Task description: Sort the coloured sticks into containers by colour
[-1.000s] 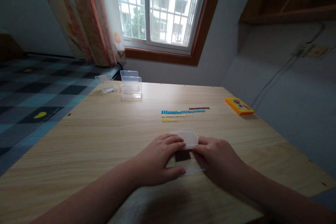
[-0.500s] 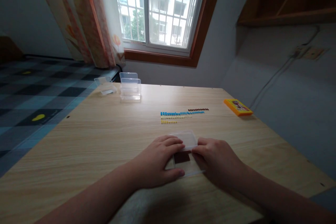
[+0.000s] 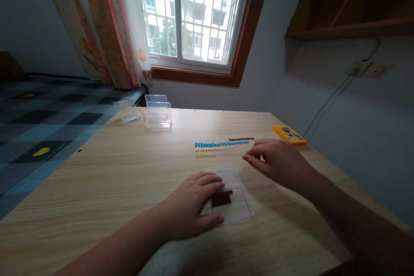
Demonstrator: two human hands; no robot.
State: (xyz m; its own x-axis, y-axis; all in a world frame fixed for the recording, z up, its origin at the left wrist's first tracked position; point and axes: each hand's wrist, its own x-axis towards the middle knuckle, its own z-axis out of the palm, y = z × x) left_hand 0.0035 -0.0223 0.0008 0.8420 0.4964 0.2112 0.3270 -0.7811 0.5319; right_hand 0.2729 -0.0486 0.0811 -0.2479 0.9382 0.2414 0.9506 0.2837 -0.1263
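A small clear plastic box [image 3: 237,207] lies open on the wooden table [image 3: 123,172], with a block of dark brown pieces [image 3: 221,198] inside and its lid [image 3: 228,174] folded back. My left hand [image 3: 190,205] rests on the box's left side, thumb and fingers holding it. My right hand [image 3: 280,161] hovers above the table to the right of the box, fingers loosely extended toward rows of tiny beads [image 3: 220,144] in blue, pale, yellow and brown.
Two clear boxes [image 3: 158,112] and another small open one [image 3: 127,110] stand at the table's far left corner. A yellow flat box [image 3: 289,134] lies at the far right edge. A bed with a checked cover is left of the table; a window is behind.
My right hand has let go of the clear box and lifted away to the right and forward, toward the bead rows. The left hand stays on the box. The view tilted slightly.
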